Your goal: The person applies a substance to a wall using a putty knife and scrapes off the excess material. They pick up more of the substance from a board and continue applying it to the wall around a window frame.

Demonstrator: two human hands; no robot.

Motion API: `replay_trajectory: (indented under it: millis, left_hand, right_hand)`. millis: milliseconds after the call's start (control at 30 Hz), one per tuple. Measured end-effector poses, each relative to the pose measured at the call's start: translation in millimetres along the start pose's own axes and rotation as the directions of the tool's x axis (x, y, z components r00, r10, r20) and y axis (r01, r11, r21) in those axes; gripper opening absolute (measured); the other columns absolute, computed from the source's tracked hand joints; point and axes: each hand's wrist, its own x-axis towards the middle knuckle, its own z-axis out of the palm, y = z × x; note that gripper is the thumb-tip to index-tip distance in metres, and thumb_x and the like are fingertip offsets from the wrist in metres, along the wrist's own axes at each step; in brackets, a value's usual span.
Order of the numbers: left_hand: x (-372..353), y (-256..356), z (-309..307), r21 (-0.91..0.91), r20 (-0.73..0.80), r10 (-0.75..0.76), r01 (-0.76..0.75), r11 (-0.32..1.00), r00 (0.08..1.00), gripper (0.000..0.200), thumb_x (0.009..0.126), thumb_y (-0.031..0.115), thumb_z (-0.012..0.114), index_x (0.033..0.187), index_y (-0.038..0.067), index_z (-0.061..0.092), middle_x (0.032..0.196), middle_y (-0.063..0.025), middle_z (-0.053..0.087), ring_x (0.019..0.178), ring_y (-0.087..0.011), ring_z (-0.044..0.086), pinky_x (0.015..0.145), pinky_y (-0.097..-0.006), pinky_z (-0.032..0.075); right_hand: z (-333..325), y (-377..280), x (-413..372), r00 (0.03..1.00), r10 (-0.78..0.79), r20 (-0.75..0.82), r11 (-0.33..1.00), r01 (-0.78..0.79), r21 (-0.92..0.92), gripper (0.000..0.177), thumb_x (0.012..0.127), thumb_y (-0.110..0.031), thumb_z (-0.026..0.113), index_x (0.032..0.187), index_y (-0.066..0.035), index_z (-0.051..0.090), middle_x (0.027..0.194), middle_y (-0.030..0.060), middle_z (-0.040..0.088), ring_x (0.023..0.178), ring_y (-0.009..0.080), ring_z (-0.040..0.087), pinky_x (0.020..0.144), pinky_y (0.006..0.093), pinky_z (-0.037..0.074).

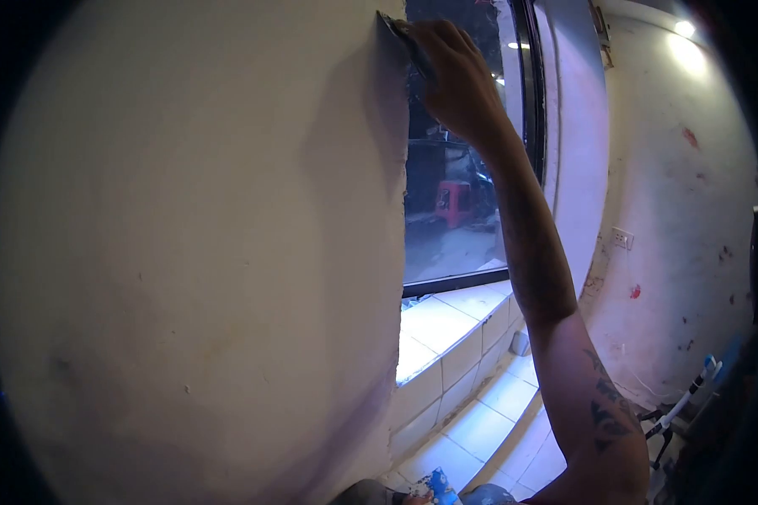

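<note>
My right hand [453, 74] is raised at the top centre, its fingers wrapped round a dark-handled scraper [419, 57]. The scraper's thin end touches or nearly touches the pale wall [227, 210] close to its rough vertical edge, beside the window. My bare forearm, with dark tattoos near the elbow, comes up from the lower right and crosses in front of the window frame. My left hand cannot be made out in the view.
Behind the wall edge are a dark-framed window [459, 276], with a red stool [453, 204] seen through it, and a tiled ledge [438, 324]. Blue-and-white material [440, 486] lies at the bottom. A stained wall with a socket [622, 237] stands right.
</note>
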Motion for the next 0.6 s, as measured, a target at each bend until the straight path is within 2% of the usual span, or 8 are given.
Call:
replay_trajectory:
  millis: [67, 267, 367, 600]
  left_hand:
    - [-1, -3, 0, 0.000, 0.010, 0.003, -0.003, 1.000, 1.000, 0.063, 0.060, 0.005, 0.065, 0.120, 0.011, 0.046, 0.099, -0.0185, 0.055, 0.094, -0.0321, 0.051, 0.087, -0.0390, 0.038]
    - [-7, -6, -1, -0.010, 0.022, 0.002, -0.002, 1.000, 1.000, 0.064, 0.060, 0.005, 0.065, 0.121, 0.011, 0.046, 0.099, -0.0187, 0.055, 0.093, -0.0325, 0.051, 0.087, -0.0390, 0.038]
    - [-8, -7, -2, -0.013, 0.028, 0.000, 0.001, 1.000, 1.000, 0.065, 0.059, 0.005, 0.065, 0.121, 0.011, 0.046, 0.099, -0.0189, 0.055, 0.093, -0.0326, 0.051, 0.087, -0.0390, 0.038]
    - [-11, -11, 0, -0.016, 0.048, -0.003, 0.004, 1.000, 0.999, 0.066, 0.059, 0.005, 0.065, 0.121, 0.012, 0.046, 0.099, -0.0192, 0.055, 0.093, -0.0331, 0.051, 0.087, -0.0389, 0.038]
  right_hand:
    - [-2, -4, -4, 0.999, 0.025, 0.037, 1.000, -0.026, 0.002, 0.062, 0.053, 0.018, 0.047, 0.111, -0.004, 0.051, 0.111, 0.0112, 0.050, 0.108, 0.0296, 0.045, 0.091, 0.0366, 0.039]
    - [-2, -14, -11, 0.998, 0.059, 0.005, 0.998, -0.059, 0.013, 0.061, 0.054, 0.018, 0.049, 0.110, -0.004, 0.052, 0.107, 0.0101, 0.053, 0.106, 0.0289, 0.047, 0.090, 0.0361, 0.039]
    - [7, 4, -21, 0.998, 0.046, 0.034, 0.998, -0.045, -0.033, 0.059, 0.058, 0.012, 0.058, 0.113, -0.008, 0.051, 0.110, 0.0113, 0.051, 0.108, 0.0303, 0.045, 0.089, 0.0422, 0.037]
    - [7, -5, -34, 0.998, 0.055, 0.021, 0.997, -0.053, -0.055, 0.058, 0.056, 0.009, 0.062, 0.110, -0.007, 0.053, 0.108, 0.0089, 0.053, 0.107, 0.0291, 0.045, 0.089, 0.0417, 0.036]
